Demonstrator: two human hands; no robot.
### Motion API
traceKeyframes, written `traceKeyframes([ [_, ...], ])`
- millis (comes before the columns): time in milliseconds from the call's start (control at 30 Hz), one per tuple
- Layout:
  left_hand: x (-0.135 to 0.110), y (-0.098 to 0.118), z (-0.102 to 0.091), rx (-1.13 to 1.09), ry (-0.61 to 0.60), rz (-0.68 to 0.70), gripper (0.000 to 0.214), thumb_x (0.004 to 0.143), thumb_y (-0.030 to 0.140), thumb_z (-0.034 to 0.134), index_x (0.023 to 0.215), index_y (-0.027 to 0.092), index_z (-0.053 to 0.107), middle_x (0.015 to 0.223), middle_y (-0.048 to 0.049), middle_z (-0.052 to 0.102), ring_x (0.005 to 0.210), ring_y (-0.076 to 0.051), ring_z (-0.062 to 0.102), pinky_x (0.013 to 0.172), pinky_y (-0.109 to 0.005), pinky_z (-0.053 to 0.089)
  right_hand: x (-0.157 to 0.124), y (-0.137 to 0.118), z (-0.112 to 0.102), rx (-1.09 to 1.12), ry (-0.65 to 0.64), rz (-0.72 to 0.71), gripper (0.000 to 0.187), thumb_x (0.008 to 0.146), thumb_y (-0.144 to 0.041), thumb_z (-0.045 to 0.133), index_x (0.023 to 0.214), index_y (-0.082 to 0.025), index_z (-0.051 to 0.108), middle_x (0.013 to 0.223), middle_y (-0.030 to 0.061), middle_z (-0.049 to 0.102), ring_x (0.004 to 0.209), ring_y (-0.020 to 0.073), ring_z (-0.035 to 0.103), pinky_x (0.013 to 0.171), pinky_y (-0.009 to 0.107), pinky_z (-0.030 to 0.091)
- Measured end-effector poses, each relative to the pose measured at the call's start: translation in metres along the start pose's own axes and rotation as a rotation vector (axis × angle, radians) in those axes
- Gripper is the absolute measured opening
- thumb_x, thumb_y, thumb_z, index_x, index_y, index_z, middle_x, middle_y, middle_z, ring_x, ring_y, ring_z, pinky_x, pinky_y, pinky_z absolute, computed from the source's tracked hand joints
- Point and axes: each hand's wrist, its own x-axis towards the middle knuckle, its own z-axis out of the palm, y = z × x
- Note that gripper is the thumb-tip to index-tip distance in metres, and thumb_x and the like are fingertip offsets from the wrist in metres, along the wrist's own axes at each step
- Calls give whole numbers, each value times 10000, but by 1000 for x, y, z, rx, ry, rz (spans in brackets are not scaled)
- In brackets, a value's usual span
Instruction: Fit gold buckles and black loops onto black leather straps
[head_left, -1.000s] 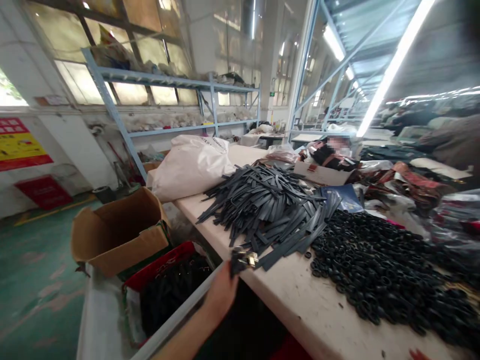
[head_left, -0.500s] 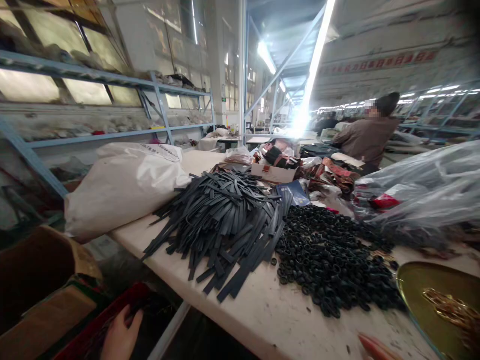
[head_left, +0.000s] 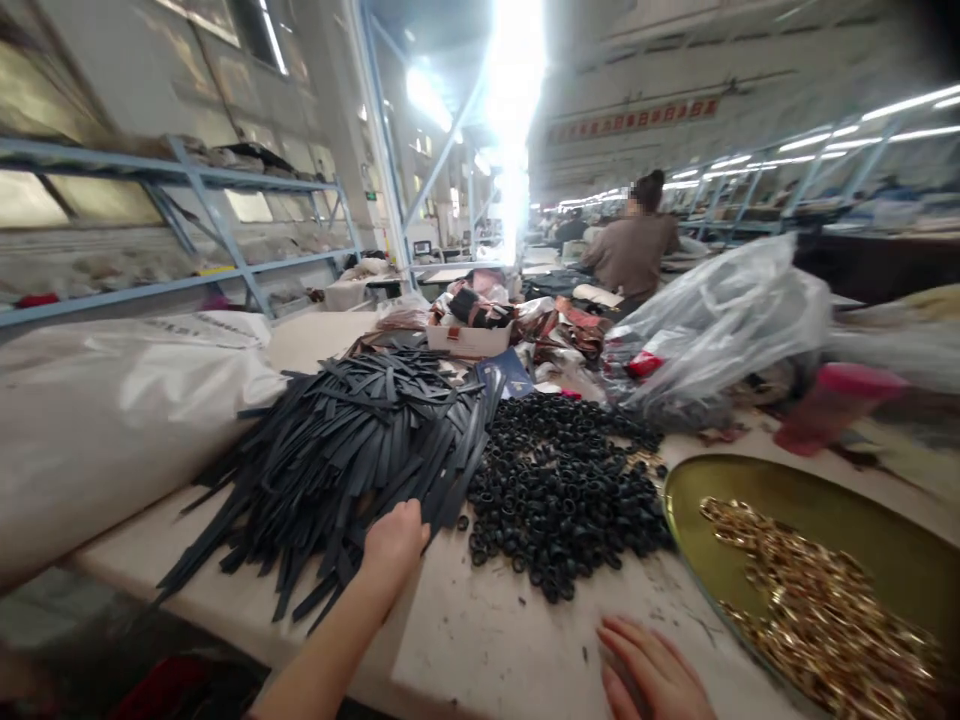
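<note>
My left hand (head_left: 397, 540) is closed at the lower right edge of a heap of flat black strips (head_left: 360, 430). What its fingers hold, if anything, is hidden. My right hand (head_left: 656, 668) is low over the table near the bottom edge of the view, fingers loosely stretched and thumb apart, with nothing seen in it. Between and beyond the hands is a pile of small black loops (head_left: 562, 490). To the right, a round gold-coloured tray (head_left: 847, 515) holds many shiny gold metal pieces (head_left: 832, 600).
A large white sack (head_left: 135, 400) lies left on the pale table (head_left: 465, 625). Behind the piles are a small open box (head_left: 469, 340), a dark blue packet (head_left: 506, 372) and clear plastic bags (head_left: 727, 310). A pink cup (head_left: 836, 405) lies tilted. Farther back, a person (head_left: 634, 245) faces away.
My left hand has come up from the red container below the table to the strips. The view has swung right, showing more of the tray and my right hand.
</note>
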Motion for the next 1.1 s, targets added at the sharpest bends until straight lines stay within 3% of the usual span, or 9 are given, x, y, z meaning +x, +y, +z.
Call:
traceKeyframes([
  [267, -3, 12, -17, -16, 47, 3, 163, 823, 237, 343, 895, 152, 461, 779, -95, 630, 716, -222, 623, 635, -298, 432, 12, -16, -24, 274, 2, 265, 316, 784, -205, 489, 1088, -188, 573, 1113, 87, 634, 1040, 229, 571, 912, 385, 437],
  [400, -28, 56, -14, -554, 46, 112, 121, 738, 324, 464, 755, 208, 432, 663, 10, 543, 624, -152, 562, 586, -234, 432, 38, 9, -35, 267, 11, 409, 279, 806, -135, 422, 1050, -150, 556, 1051, 107, 609, 896, 175, 606, 788, 278, 489],
  [467, -48, 88, -5, -909, -155, 152, 240, 716, 433, 515, 711, 203, 446, 566, 57, 460, 506, -114, 490, 480, -208, 392, 59, 20, -38, 208, -18, 429, 239, 804, -139, 445, 1005, -154, 573, 976, 100, 608, 812, 180, 608, 734, 284, 489],
  [533, -69, 117, 6, -1184, -374, 31, 312, 733, 494, 481, 801, 189, 469, 518, 87, 418, 388, -75, 394, 370, -180, 296, 76, 27, -37, 177, -43, 416, 175, 792, -155, 486, 921, -170, 603, 900, 91, 612, 799, 208, 594, 720, 314, 475],
  [667, -99, 151, 15, -1457, -695, -118, 446, 624, 452, 622, 930, 155, 491, 524, 91, 442, 390, -71, 432, 359, -175, 338, 84, 29, -32, 154, -112, 373, 125, 769, -128, 506, 774, -174, 622, 816, 100, 618, 789, 253, 570, 700, 364, 448],
  [767, -110, 159, 7, -1526, -826, -271, 296, 638, 359, 629, 830, 157, 528, 540, 74, 471, 412, -56, 461, 368, -146, 344, 71, 31, -34, 162, -152, 360, 159, 772, -98, 469, 764, -154, 618, 791, 110, 620, 794, 260, 561, 722, 385, 436],
  [867, -117, 162, -1, -1548, -871, -376, 169, 664, 278, 590, 772, 166, 523, 541, 68, 491, 383, -34, 440, 354, -122, 312, 56, 33, -44, 208, -134, 385, 236, 793, -128, 441, 982, -116, 582, 910, 131, 619, 880, 255, 549, 790, 397, 425],
  [967, -121, 165, -4, -1544, -898, -364, 123, 674, 254, 552, 746, 167, 505, 544, 62, 509, 347, -25, 409, 339, -122, 289, 42, 27, -57, 563, -17, 562, 314, 836, -258, 415, 1104, -157, 542, 952, 92, 611, 892, 222, 553, 804, 375, 433],
  [1100, -129, 168, -2, -1466, -949, -214, 165, 675, 291, 530, 775, 166, 489, 679, 18, 584, 365, -31, 449, 327, -131, 274, 28, 9, -67, 1398, 153, 1057, 289, 775, -397, 545, 996, -219, 601, 771, -4, 623, 677, 133, 590, 698, 289, 488],
])
